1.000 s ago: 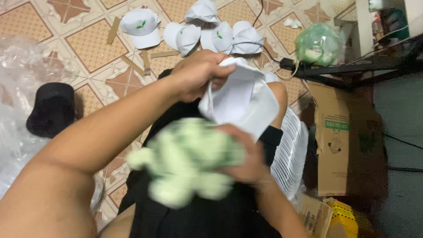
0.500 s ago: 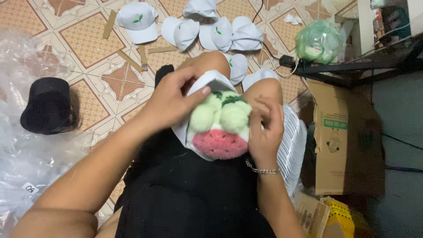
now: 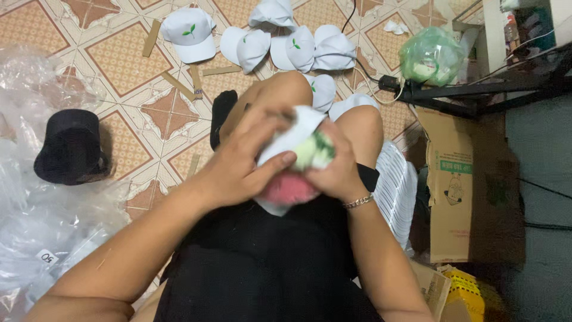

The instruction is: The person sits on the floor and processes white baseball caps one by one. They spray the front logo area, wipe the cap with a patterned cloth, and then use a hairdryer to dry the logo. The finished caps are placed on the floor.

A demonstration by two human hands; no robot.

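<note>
Over my lap, both hands press a plush toy (image 3: 301, 173), pale green on top and pink below, into a white cap (image 3: 286, 140). My left hand (image 3: 241, 164) wraps the cap's left side, thumb across the cap's front. My right hand (image 3: 339, 170), with a bracelet at the wrist, grips the right side of the toy and cap. Most of the toy is hidden by fingers and fabric.
Several white caps with green leaf marks (image 3: 262, 42) lie on the tiled floor ahead. A black hat (image 3: 71, 146) sits left beside clear plastic bags (image 3: 42, 238). A stack of white pieces (image 3: 396, 191), a cardboard box (image 3: 453, 185) and a green bag (image 3: 432, 56) stand right.
The hands have closed tighter round the toy, pushing it deeper into the white cap. The bundle has stayed over the lap; less of the green and pink shows.
</note>
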